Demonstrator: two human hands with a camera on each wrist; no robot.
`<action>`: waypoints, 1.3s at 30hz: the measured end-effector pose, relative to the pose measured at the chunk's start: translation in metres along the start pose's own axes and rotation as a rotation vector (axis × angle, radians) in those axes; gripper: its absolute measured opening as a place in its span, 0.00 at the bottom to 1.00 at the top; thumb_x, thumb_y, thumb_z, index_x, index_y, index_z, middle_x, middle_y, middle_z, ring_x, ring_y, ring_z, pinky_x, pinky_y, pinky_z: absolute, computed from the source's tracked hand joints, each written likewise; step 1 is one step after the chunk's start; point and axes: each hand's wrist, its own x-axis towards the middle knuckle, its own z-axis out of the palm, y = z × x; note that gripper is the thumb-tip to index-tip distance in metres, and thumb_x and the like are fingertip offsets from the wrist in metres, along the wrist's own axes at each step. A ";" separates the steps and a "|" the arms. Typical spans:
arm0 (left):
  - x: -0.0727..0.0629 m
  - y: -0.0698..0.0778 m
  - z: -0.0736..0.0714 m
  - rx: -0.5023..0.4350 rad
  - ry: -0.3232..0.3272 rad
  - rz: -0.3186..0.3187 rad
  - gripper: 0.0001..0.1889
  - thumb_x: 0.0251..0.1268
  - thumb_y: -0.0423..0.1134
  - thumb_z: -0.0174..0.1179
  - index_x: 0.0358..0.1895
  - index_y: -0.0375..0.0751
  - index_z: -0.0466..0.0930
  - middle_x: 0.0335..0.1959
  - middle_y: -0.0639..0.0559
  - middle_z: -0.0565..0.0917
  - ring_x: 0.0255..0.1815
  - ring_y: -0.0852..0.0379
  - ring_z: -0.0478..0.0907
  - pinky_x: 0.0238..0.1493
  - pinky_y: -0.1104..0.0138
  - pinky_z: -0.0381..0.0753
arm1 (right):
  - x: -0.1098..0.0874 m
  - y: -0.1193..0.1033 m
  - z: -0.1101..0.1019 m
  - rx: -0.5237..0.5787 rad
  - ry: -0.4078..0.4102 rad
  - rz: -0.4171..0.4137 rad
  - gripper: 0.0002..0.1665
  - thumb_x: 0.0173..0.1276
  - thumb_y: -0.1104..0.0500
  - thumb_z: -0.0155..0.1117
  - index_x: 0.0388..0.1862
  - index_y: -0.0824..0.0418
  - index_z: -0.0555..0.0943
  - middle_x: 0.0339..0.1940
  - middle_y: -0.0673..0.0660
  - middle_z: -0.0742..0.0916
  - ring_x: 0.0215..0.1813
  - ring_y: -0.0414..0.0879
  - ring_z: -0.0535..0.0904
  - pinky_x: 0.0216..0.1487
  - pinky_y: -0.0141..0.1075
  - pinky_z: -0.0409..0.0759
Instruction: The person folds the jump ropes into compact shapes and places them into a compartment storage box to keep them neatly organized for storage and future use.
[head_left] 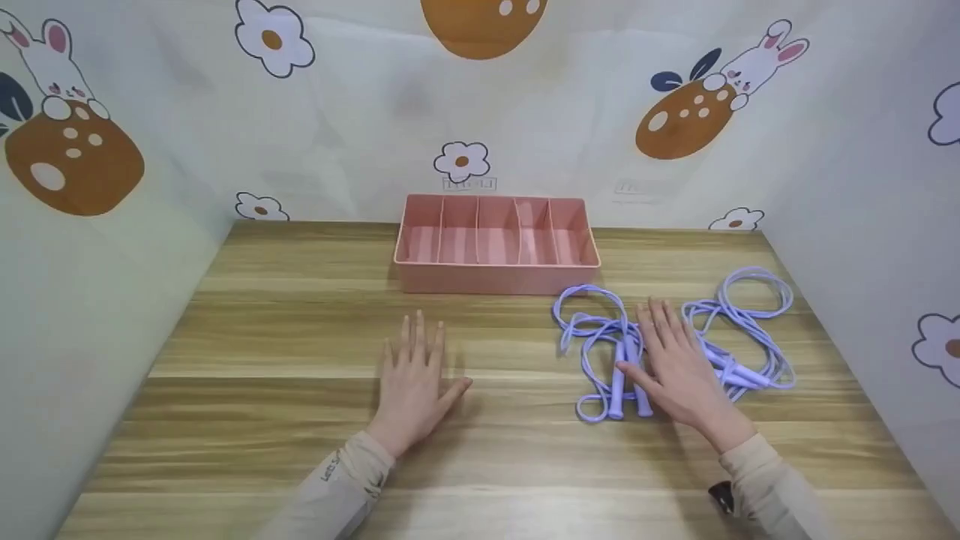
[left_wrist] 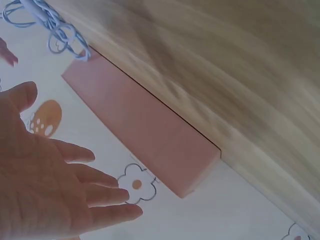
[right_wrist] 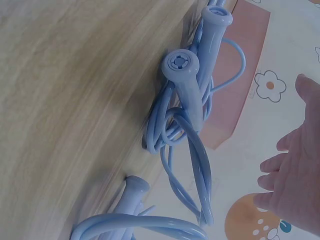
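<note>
I can see the person's left hand [head_left: 412, 394], fingers straight and thumb spread, holding nothing, in front of the left part of the pink divided box [head_left: 499, 280]. A lilac jump rope [head_left: 618, 386] lies in front of the box's right end; past that end come the right hand [head_left: 679, 375], straight-fingered, gripping nothing, and a second jump rope [head_left: 750, 376].

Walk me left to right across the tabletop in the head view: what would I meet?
Left hand, left purple rope, right purple rope. Pink tray and right hand overlap these sideways, so they're left out.
</note>
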 end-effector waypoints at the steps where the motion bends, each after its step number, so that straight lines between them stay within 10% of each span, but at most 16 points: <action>1: 0.000 0.004 0.002 0.002 -0.002 -0.004 0.42 0.58 0.61 0.52 0.67 0.33 0.54 0.69 0.30 0.49 0.70 0.36 0.44 0.64 0.41 0.45 | -0.001 0.000 0.000 0.002 -0.002 0.003 0.46 0.65 0.41 0.51 0.69 0.70 0.50 0.71 0.69 0.52 0.72 0.61 0.41 0.69 0.52 0.39; 26: 0.043 0.144 0.020 -0.056 -0.226 0.124 0.40 0.61 0.64 0.44 0.69 0.39 0.54 0.69 0.36 0.52 0.70 0.41 0.47 0.65 0.47 0.53 | -0.004 0.004 -0.009 0.009 0.002 0.010 0.46 0.66 0.42 0.50 0.69 0.71 0.49 0.70 0.71 0.52 0.71 0.62 0.41 0.69 0.52 0.37; 39: 0.071 0.187 0.041 -0.092 -0.129 0.154 0.33 0.61 0.56 0.49 0.63 0.36 0.64 0.63 0.38 0.67 0.66 0.46 0.60 0.64 0.58 0.61 | -0.008 0.010 -0.013 0.014 0.057 -0.004 0.42 0.68 0.46 0.49 0.68 0.73 0.51 0.69 0.73 0.54 0.72 0.61 0.41 0.69 0.54 0.42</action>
